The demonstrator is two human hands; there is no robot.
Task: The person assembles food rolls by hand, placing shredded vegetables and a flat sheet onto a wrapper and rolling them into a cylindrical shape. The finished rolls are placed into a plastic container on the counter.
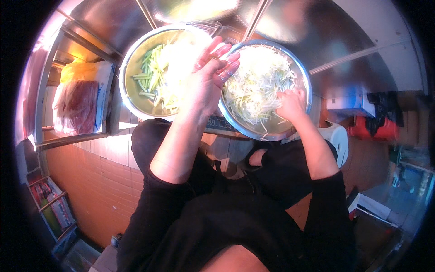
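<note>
My left hand (pixel 216 63) is raised over the gap between two metal bowls, palm turned up. Its fingers are loosely curled and apart; pale streaks show among them, and I cannot tell whether they are vegetable shreds or glare. The left bowl (pixel 128 93) holds green and yellowish cut stalks (pixel 153 68), its right part washed out by light. In the right bowl (pixel 302 68) lies a heap of pale vegetable shreds (pixel 258 81). My right hand (pixel 291 103) reaches into that heap at the bowl's right side, fingers bent down and closed on shreds, the fingertips partly hidden.
Shiny metal panels (pixel 317 27) stand behind the bowls. On the left, a shelf holds a clear bag of reddish contents (pixel 74 108). A white stool (pixel 337 140), a blue-and-white box (pixel 351 103) and a red container (pixel 378 129) are at the right. A crate (pixel 52 204) stands lower left.
</note>
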